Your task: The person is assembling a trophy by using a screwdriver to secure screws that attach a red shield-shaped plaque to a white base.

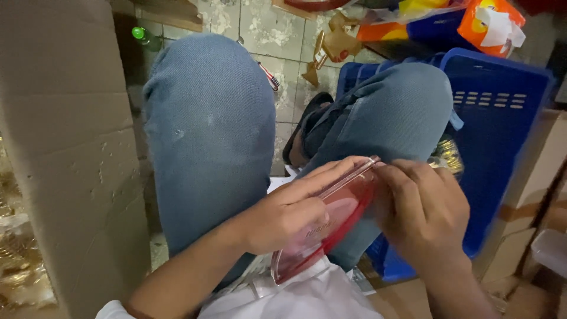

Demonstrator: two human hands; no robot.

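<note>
Both hands held a red clear-plastic case [331,221]: left hand [283,215] clasped its face, right hand [422,207] pinched its top edge, apparently mid-opening; prying needed next.

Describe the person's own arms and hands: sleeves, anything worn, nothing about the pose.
Both forearms are bare to the edge of the picture, with no sleeves over them. The left hand and the right hand wear no gloves, and no rings show on the fingers in view. The left wrist carries no watch or band; the right wrist is too poorly seen to tell.
</note>
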